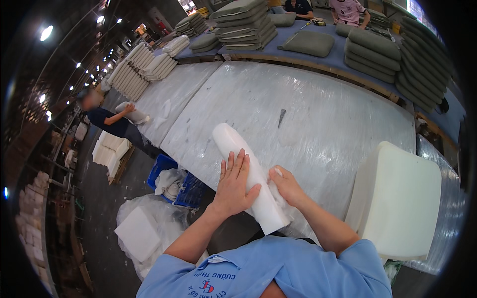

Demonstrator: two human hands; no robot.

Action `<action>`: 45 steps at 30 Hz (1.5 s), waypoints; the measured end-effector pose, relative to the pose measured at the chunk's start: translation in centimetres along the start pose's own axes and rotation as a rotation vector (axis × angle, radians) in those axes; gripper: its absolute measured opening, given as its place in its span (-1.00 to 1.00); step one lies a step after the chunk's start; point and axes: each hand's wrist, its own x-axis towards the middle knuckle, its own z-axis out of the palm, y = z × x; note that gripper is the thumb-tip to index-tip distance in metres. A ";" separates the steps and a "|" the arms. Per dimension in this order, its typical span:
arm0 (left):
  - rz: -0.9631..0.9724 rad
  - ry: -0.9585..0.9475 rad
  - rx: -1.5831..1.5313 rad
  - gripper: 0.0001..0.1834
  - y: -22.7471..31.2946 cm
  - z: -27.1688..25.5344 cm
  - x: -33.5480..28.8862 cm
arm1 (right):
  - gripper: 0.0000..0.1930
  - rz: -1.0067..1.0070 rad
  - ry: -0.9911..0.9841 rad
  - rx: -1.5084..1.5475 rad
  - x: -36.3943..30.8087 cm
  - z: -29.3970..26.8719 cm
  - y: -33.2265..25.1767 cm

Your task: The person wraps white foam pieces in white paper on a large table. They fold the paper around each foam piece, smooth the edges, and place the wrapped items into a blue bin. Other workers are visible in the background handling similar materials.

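Observation:
A long white foam cushion [229, 139] stands on edge or lies on its side in front of me, slanting from the table toward my body. My left hand [231, 187] rests flat against its left side, fingers stretched out and thumb spread. On the right side, my right hand [287, 187] is closed on a thin white wrap [276, 192] that hangs along the cushion's lower right edge. Both are over the near edge of a plastic-covered table [318, 124].
A stack of white cushions [402, 198] stands at the right. Left of me are a blue crate [191, 191] and a clear bag with a white foam block [139, 232]. Green-grey cushions [243, 25] are piled on the far table. A person [112, 121] works at the left.

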 end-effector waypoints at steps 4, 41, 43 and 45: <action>-0.002 -0.045 0.039 -0.02 0.4 -0.1 0.3 | -0.64 -0.212 -0.138 -0.519 -0.1 1.1 -3.7; 0.127 -0.056 -0.050 -0.05 -0.1 0.5 2.8 | -0.66 0.042 0.086 -0.424 2.8 -4.7 4.3; 0.150 -0.056 -0.179 -0.13 -0.8 0.0 3.8 | -0.68 -0.144 0.059 -0.415 3.9 -4.0 2.4; 0.150 -0.051 -0.408 -0.22 -3.4 0.2 4.4 | -0.69 -0.200 -0.025 -0.451 4.0 -2.5 0.3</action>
